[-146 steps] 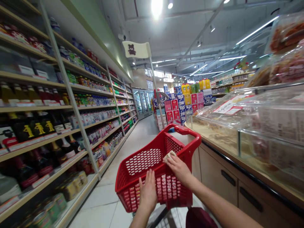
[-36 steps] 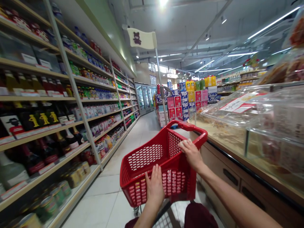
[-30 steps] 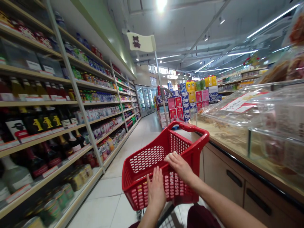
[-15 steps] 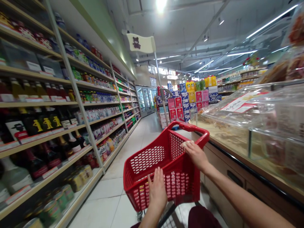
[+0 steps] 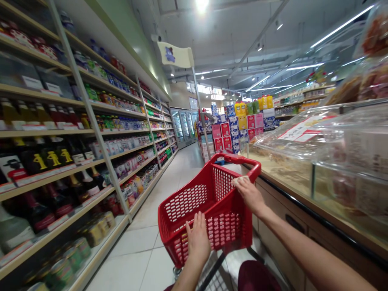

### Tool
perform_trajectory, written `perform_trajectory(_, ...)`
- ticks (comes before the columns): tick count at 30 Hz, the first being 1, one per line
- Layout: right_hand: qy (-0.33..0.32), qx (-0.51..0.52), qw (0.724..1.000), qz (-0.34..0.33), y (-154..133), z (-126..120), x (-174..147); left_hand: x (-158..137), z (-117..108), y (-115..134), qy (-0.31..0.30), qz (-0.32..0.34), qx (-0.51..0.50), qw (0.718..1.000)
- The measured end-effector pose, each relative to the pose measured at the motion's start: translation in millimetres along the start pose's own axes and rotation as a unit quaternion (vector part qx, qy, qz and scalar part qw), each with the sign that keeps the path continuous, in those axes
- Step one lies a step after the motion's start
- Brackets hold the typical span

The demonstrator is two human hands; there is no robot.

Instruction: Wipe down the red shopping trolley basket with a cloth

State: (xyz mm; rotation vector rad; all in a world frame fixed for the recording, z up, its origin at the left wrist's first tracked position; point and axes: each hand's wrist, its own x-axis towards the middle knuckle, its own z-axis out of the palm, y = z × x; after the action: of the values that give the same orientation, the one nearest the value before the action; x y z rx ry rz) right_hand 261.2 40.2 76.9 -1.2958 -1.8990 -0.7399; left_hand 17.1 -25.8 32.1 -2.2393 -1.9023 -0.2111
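A red plastic shopping cart (image 5: 233, 205) with perforated sides stands in front of me, its handle end to the far right. My left hand (image 5: 198, 240) lies against its near side, fingers stretched up to the rim. On the same rim, closer to the handle, my right hand (image 5: 251, 198) presses down a crumpled whitish cloth or wipe (image 5: 237, 181). The fingers are bent over it, and part of the cloth shows past the fingertips. Little of the basket's inside can be seen.
Shelves (image 5: 66, 169) of bottles and cans line the left. At right runs a display counter (image 5: 295, 207) with clear covers. Behind the cart rises a pole with a bear flag (image 5: 178, 56). Stacked boxes (image 5: 222, 131) and glass-door coolers (image 5: 184, 125) stand farther back.
My right hand and the cloth sit slightly nearer the handle along the rim. The cart's handle end has shifted a little left in view. My left hand stays against the side.
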Motion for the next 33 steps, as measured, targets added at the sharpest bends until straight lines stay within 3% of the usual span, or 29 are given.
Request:
perform_trajectory(5, -0.036, 0.072, 0.989, -0.126, -54, 18, -9, 3, -1, 1, -0.008, 0.025, 0.008, 1.0)
perform_trajectory(7, -0.02, 0.075, 0.991, -0.106, -50, 16, -3, 3, -1, 0, -0.013, 0.032, 0.008, 0.999)
perform_trajectory(11, 0.009, 0.059, 0.998, -0.004, -34, 6, 10, 1, -2, 1, -0.027, 0.024, 0.0, 0.999)
perform_trajectory(13, -0.001, 0.075, 0.997, -0.033, -48, 6, 4, 0, -2, 2, -0.03, 0.017, 0.0, 0.999)
perform_trajectory(16, -0.019, 0.106, 0.986, -0.129, -79, 13, -7, -2, -2, 2, -0.028, 0.021, 0.006, 0.999)
perform_trajectory(18, -0.024, 0.106, 0.983, -0.15, -82, 16, -7, -3, -1, 0, -0.021, 0.026, 0.01, 0.999)
perform_trajectory(23, -0.02, 0.065, 0.997, -0.024, -56, 11, 8, -7, 2, -1, -0.001, 0.031, 0.015, 0.999)
perform_trajectory(25, -0.021, 0.083, 0.995, -0.043, -68, 12, 3, -8, 1, 0, -0.004, 0.031, 0.017, 0.999)
perform_trajectory(29, -0.026, 0.129, 0.979, -0.157, -96, 17, -11, -10, 2, -6, -0.009, 0.024, 0.015, 1.0)
perform_trajectory(31, -0.022, 0.117, 0.983, -0.142, -87, 16, -8, -12, 3, -12, -0.002, 0.027, 0.009, 1.0)
perform_trajectory(33, -0.013, 0.096, 0.992, -0.08, -70, 15, -2, -14, 5, -18, 0.006, 0.033, 0.0, 0.999)
